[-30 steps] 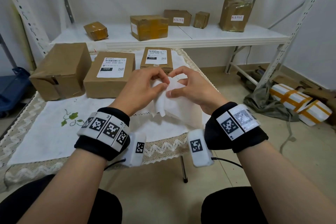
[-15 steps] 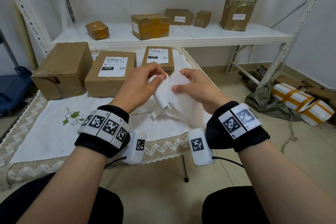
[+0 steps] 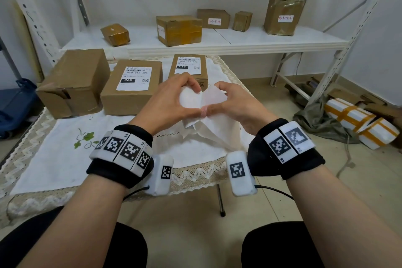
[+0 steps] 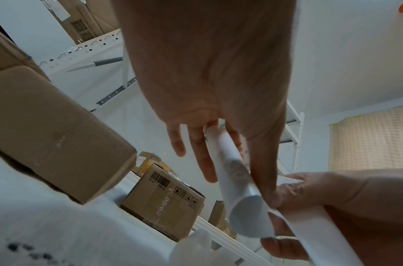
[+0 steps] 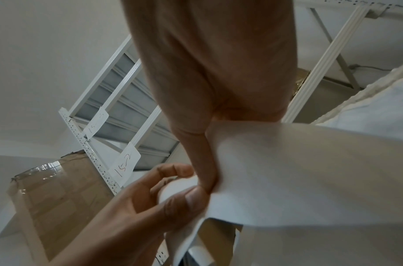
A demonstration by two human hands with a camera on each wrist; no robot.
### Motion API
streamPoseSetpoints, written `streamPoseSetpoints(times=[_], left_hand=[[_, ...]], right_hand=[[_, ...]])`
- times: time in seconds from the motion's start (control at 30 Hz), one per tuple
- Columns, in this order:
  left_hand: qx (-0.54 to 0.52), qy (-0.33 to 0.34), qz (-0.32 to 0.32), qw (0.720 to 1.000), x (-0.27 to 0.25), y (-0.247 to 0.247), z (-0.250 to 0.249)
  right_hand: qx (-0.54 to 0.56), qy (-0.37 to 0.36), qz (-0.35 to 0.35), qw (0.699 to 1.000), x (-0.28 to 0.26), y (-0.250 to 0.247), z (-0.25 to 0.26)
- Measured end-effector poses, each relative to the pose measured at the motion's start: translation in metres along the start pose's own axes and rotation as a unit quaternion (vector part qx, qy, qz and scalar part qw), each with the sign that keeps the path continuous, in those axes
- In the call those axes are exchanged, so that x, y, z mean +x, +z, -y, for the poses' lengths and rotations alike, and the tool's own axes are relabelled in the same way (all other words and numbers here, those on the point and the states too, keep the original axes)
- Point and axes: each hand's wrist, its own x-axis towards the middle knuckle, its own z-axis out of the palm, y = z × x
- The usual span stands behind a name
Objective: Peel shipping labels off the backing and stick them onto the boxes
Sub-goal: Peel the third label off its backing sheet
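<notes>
Curled white shipping label [image 3: 190, 99] is pinched between thumb and fingers of left hand [image 3: 167, 102]. White backing sheet [image 3: 214, 99] is pinched by right hand [image 3: 235, 104]; thumb tips are touching. Both sheets are held above the white embroidered tablecloth [image 3: 54, 154], near its front edge. Behind the hands, two labelled brown cardboard boxes [image 3: 132, 87] and one unlabelled brown cardboard box [image 3: 74, 82] are standing on the cloth. Further taped boxes are seen on the white shelf [image 3: 250, 39].

1. Worktop cloth [image 3: 54, 148]: white, green leaf embroidery, beige zigzag lace border.
2. Boxes [image 3: 74, 80]: brown cardboard; labels [image 3: 133, 78] white with black print.
3. Wristbands [image 3: 117, 165]: black, carrying white tags with black square codes.
4. Shelf [image 3: 261, 41]: white.
</notes>
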Motion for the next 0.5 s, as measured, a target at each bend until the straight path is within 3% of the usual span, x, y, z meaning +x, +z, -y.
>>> streamPoseSetpoints(times=[0.5], left_hand=[[0.034,0.016,0.013,0.999,0.0019,0.0005,0.0010]], right_hand=[[-0.118,-0.006,-0.003,0.993,0.0030,0.0057,0.0016]])
